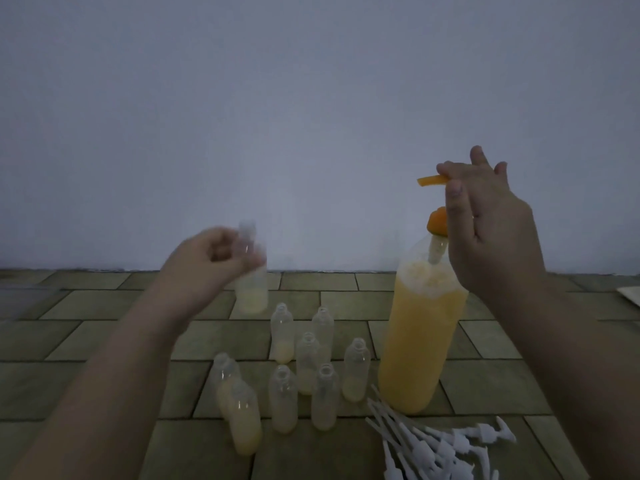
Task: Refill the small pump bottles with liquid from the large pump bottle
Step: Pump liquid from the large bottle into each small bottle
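Observation:
A large clear bottle (420, 337) of orange-yellow liquid stands on the tiled floor at the right. My right hand (491, 233) is at its orange pump head (433, 180), thumb and fingers pinching the nozzle's base. My left hand (211, 261) holds a small clear bottle (251, 289) in the air, blurred, left of the nozzle and lower; it has a little yellow liquid at its bottom. Several small open bottles (284, 398) stand on the floor between my arms, each partly filled.
A pile of white small pump tops (443, 445) with dip tubes lies on the floor at the lower right, in front of the large bottle. A plain wall rises behind the floor's far edge. A pale flat thing (630, 294) shows at the right edge.

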